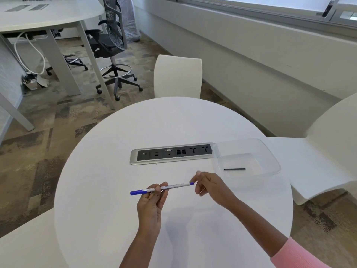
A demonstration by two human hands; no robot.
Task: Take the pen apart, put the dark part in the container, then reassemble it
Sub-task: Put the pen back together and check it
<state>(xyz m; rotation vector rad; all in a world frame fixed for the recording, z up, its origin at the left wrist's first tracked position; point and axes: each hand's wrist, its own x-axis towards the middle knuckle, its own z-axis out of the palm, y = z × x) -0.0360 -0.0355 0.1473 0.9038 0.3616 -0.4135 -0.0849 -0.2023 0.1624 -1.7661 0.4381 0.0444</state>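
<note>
We see a line of small dark print along the white barrel of the pen, too blurred to read.

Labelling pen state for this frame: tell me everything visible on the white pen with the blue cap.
The slim white plastic pen has a blue cap with clip at its left end, a small blue plug at its right, and fine unreadable print along the barrel. It looks assembled. It is held almost level above the round white table, the left hand pinching the barrel near the cap, the right hand's fingertips at the plug end.
</note>
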